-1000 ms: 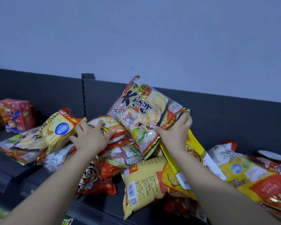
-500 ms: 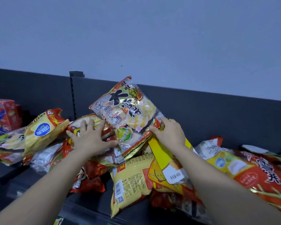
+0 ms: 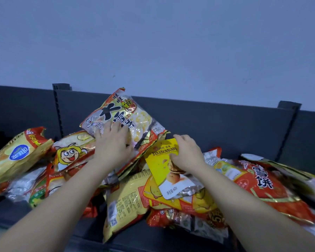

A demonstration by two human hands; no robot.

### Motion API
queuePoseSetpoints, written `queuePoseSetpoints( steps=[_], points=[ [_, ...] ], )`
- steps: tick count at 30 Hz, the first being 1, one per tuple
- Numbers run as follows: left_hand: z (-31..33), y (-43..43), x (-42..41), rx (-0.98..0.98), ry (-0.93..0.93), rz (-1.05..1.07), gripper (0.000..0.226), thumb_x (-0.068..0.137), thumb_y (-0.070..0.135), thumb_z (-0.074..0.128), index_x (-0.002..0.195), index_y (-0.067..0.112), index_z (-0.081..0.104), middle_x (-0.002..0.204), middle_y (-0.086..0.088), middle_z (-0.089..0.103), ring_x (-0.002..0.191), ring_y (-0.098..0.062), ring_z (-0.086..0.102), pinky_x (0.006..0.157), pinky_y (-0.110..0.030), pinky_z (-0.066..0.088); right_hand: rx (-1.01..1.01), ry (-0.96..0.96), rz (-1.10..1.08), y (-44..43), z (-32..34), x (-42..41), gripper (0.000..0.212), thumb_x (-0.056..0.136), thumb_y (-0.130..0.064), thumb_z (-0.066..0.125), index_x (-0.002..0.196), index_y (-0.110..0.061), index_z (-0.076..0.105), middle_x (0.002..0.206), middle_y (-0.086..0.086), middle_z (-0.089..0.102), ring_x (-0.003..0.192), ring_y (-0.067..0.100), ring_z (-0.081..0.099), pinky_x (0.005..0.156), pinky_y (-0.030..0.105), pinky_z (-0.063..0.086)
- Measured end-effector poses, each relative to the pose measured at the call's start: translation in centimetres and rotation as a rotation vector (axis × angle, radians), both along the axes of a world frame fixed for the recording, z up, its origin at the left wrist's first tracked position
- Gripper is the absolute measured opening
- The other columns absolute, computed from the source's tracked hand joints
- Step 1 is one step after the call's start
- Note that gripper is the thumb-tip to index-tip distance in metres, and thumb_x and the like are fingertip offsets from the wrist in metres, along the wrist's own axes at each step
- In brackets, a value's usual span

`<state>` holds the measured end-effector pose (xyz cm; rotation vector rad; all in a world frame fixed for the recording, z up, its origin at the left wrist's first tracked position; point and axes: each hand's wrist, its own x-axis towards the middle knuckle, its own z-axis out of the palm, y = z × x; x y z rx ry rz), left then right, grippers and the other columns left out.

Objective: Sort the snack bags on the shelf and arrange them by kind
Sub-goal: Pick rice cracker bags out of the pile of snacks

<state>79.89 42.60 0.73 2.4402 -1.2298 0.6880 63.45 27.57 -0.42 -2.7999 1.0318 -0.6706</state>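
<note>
Snack bags [image 3: 180, 217] lie in a loose heap along the shelf [image 3: 144, 235], overlapping one another. At the top of the heap a cracker bag [image 3: 140, 115] with a large black character leans tilted against the back panel [image 3: 225, 128]. My left grip [image 3: 113, 144] rests on its lower half, palm down, fingers straight and spread, curled round nothing. Just right of it, touching its gold lower edge, a yellow pouch [image 3: 158, 160] stands tilted on the pile. My right grip [image 3: 187, 151] pinches it at the upper right corner, with the thumb on the printed front and the fingers curled over the top edge.

Under the pouch I see a yellow bag [image 3: 125, 202] lying label side up and hanging over the front of the shelf. Left of my left arm a bee bag [image 3: 71, 153] with a cartoon face lies on red and clear packs. Further left sits a gold bag [image 3: 18, 155] with a blue oval. Right of my right arm a red bag [image 3: 262, 180] with white characters lies flat across the heap.

Behind the panel rises a plain pale wall [image 3: 153, 42].
</note>
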Motion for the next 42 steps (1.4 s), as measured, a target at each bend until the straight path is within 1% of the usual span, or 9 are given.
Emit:
queuePoseSetpoints(
  steps=[3,6,14,17,20,27,31,37,42],
  points=[
    [0.7,-1.7,-2.5,0.027,-0.082,-0.101,0.048,0.089,0.041,0.055,0.132,0.021,0.046,0.149,-0.001,0.035,0.145,-0.025,0.016,0.115,-0.053,0.014,-0.098,0.088,-0.062,-0.4,0.3,-2.3,0.058,0.090,-0.036,0.061,0.142,-0.019,0.041,0.142,0.006,0.041,0.130,0.027,0.038,0.102,0.040,0.036],
    [1.0,-3.4,-5.2,0.061,-0.143,-0.190,0.054,0.091,0.040,0.053,0.139,0.018,0.041,0.151,0.000,0.034,0.145,-0.023,0.017,0.116,-0.048,0.014,-0.141,0.143,-0.119,-0.6,0.8,-5.0,0.056,0.090,-0.037,0.059,0.141,-0.021,0.043,0.139,0.005,0.045,0.129,0.028,0.039,0.101,0.039,0.035],
    [1.3,-8.0,-13.0,0.107,-0.250,-0.406,0.042,0.088,0.035,0.055,0.125,0.018,0.053,0.133,0.004,0.054,0.131,-0.019,0.040,0.102,-0.036,0.034,-0.157,0.169,-0.274,-1.7,2.4,-14.0,0.046,0.089,-0.037,0.055,0.133,-0.022,0.052,0.132,0.006,0.051,0.126,0.028,0.041,0.101,0.040,0.034],
    [1.8,-9.9,-16.9,0.115,-0.258,-0.462,0.034,0.088,0.034,0.054,0.118,0.017,0.055,0.125,0.003,0.057,0.125,-0.020,0.044,0.095,-0.034,0.039,-0.156,0.159,-0.317,-2.3,3.1,-18.2,0.047,0.091,-0.047,0.053,0.132,-0.022,0.054,0.131,0.006,0.053,0.126,0.028,0.042,0.100,0.041,0.035],
    [2.4,-11.7,-21.5,0.122,-0.284,-0.492,0.026,0.088,0.031,0.052,0.111,0.018,0.055,0.120,0.003,0.058,0.123,-0.020,0.045,0.090,-0.034,0.040,-0.182,0.174,-0.361,-3.1,3.5,-23.0,0.042,0.095,-0.044,0.049,0.130,-0.022,0.055,0.130,0.006,0.054,0.124,0.028,0.044,0.099,0.041,0.036],
    [2.5,-15.4,-33.4,0.114,-0.275,-0.587,0.031,0.089,0.028,0.050,0.119,0.019,0.055,0.126,0.002,0.057,0.124,-0.020,0.045,0.094,-0.035,0.039,-0.141,0.265,-0.487,-5.0,3.4,-36.1,0.045,0.091,-0.042,0.052,0.132,-0.023,0.052,0.130,0.006,0.052,0.124,0.029,0.043,0.097,0.040,0.036],
    [1.9,-17.0,-39.3,0.136,-0.259,-0.611,0.025,0.088,0.025,0.050,0.112,0.019,0.054,0.119,0.002,0.058,0.121,-0.020,0.047,0.088,-0.034,0.040,-0.106,0.302,-0.535,-5.5,2.8,-42.7,0.047,0.088,-0.041,0.057,0.132,-0.025,0.051,0.130,0.005,0.051,0.124,0.027,0.043,0.097,0.039,0.036],
    [1.3,-19.5,-49.1,0.202,-0.246,-0.687,0.034,0.085,0.038,0.057,0.113,0.019,0.053,0.121,0.001,0.056,0.123,-0.021,0.046,0.088,-0.034,0.040,-0.058,0.311,-0.621,-7.0,1.6,-53.2,0.046,0.088,-0.042,0.059,0.130,-0.024,0.053,0.133,0.006,0.052,0.127,0.028,0.043,0.101,0.038,0.036],
    [0.7,-22.8,-54.9,0.175,-0.263,-0.769,0.023,0.088,0.026,0.052,0.110,0.020,0.054,0.119,0.003,0.057,0.121,-0.020,0.046,0.088,-0.033,0.040,-0.003,0.318,-0.680,-9.0,0.3,-59.2,0.050,0.089,-0.042,0.058,0.136,-0.025,0.051,0.136,0.005,0.050,0.129,0.027,0.043,0.101,0.039,0.040]
  ],
)
